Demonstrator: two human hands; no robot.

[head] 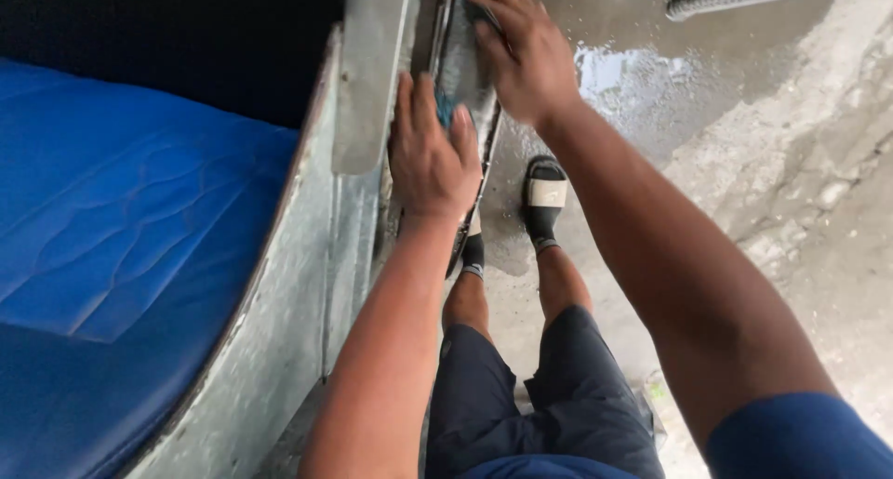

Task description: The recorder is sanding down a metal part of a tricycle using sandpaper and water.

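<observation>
Left hand (430, 158) lies nearest us, palm flat and fingers together on the grey metal sill (358, 209) of the vehicle, pinning a blue-green cloth (446, 107) at its fingertips against the sill's outer edge. Farther along that same edge our right hand (521, 56) presses flat, fingers spread, over a dark pad (476, 12) on the metal strip (462, 65); we cannot tell whether it grips the pad or only bears on it. To the left sits the blue seat cushion (121, 237). Below us our sandalled feet (545, 200) stand on wet concrete (744, 163), a puddle (623, 70) just beyond. We judge the risks thus: a sandal could slip on the wet ground as we lean, and fingers sliding along the strip's thin edge could be cut.
</observation>
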